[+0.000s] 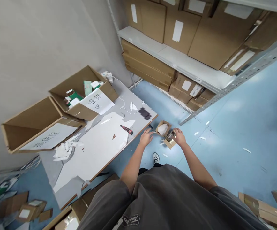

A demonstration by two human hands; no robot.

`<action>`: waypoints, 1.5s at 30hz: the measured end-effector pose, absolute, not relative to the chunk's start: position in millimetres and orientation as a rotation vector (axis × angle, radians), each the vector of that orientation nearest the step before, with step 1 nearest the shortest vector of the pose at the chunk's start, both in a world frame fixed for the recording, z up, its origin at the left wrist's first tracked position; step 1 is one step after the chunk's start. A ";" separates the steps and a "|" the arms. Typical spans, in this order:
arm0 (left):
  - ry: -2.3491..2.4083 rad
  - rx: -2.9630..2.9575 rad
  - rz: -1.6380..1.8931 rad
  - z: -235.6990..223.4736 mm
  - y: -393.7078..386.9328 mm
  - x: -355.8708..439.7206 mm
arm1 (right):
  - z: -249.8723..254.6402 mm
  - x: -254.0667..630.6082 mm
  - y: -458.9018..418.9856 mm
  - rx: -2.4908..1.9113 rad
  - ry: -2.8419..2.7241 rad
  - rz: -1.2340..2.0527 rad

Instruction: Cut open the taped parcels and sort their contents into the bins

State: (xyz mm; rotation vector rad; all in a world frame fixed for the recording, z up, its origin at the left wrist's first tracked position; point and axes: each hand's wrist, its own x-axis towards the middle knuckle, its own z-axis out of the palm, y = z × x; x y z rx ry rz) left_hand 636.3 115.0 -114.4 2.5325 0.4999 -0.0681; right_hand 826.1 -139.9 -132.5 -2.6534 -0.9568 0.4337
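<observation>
Out in front of my body, my left hand (146, 137) is held with its fingers stretched towards the right. My right hand (179, 136) faces it, fingers apart and pointing inward. Neither shows anything in its grasp. Between and beyond them are two small open cardboard boxes; the farther box (167, 130) has white material inside. The nearer box (169, 145), with its flaps up, overlaps my right fingertips in view; I cannot tell whether they touch. A red and black utility knife (127, 129) lies on the table (100, 147) to the left of my left hand.
Two large open cartons stand at the table's back: one carton (30, 127) at left, another (81, 111) with small packages. Crumpled white paper (65, 150) and a blurred dark object (145, 113) lie on the table. A metal shelf (172, 59) holds boxes. Paper scraps dot the blue floor (215, 153).
</observation>
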 end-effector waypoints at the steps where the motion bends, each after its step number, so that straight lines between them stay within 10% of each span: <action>1: 0.539 2.536 -0.003 -111.4 117.4 622.8 | -129.4 826.8 -133.3 -2.615 -1.003 0.391; 16: 1.612 2.303 0.446 -46.5 107.3 337.0 | -74.5 701.4 73.3 -1.976 -1.827 0.193; 31: 2.593 1.396 0.617 -40.1 -59.1 -67.9 | -40.8 183.2 178.3 -0.999 -2.592 0.359; 45: 2.869 0.499 0.519 -91.0 -208.4 -239.1 | -83.7 -158.7 89.2 -0.190 -3.059 0.513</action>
